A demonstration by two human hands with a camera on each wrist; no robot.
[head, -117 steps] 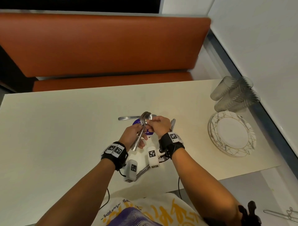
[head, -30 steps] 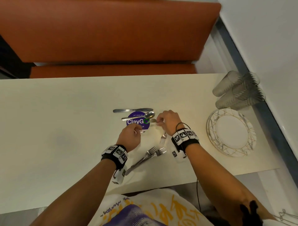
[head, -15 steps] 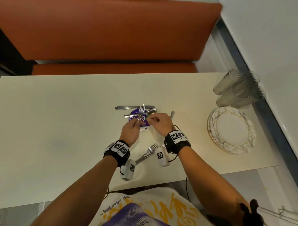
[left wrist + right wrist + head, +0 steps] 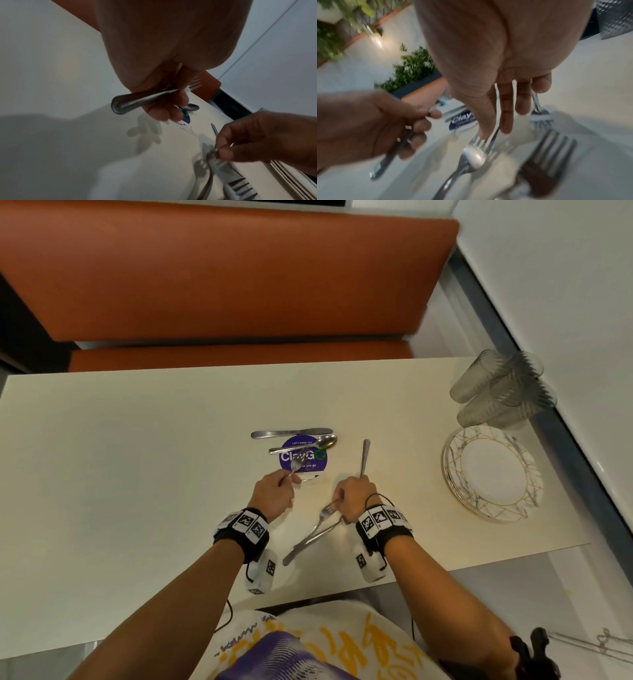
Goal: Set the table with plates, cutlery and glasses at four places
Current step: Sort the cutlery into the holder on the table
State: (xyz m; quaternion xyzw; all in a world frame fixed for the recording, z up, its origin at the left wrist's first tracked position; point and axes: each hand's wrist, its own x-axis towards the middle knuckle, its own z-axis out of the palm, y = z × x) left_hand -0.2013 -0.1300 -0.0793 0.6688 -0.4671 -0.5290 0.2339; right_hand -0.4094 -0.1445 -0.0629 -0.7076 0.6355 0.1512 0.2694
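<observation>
My left hand [image 4: 279, 491] grips a fork [image 4: 137, 100] by its handle, and the tines [image 4: 297, 464] hover over the purple sticker [image 4: 308, 455]. My right hand [image 4: 346, 496] reaches down to two forks [image 4: 317, 530] lying crossed near the front edge and pinches the tines of one [image 4: 485, 139] between thumb and forefinger. A knife [image 4: 291, 434] and a spoon [image 4: 308, 444] lie side by side beyond the sticker. Another piece of cutlery [image 4: 365, 455] lies past my right hand, only its handle showing. The plate stack [image 4: 493, 474] and several glasses [image 4: 503, 395] stand at the right.
An orange bench [image 4: 222, 278] runs along the table's [image 4: 137, 474] far side, and a white wall closes in on the right behind the glasses. The table's left half is bare cream surface.
My hands have separated: the right one left the sticker area and came back toward me onto the lying forks. The left hand kept its fork and lowered it slightly.
</observation>
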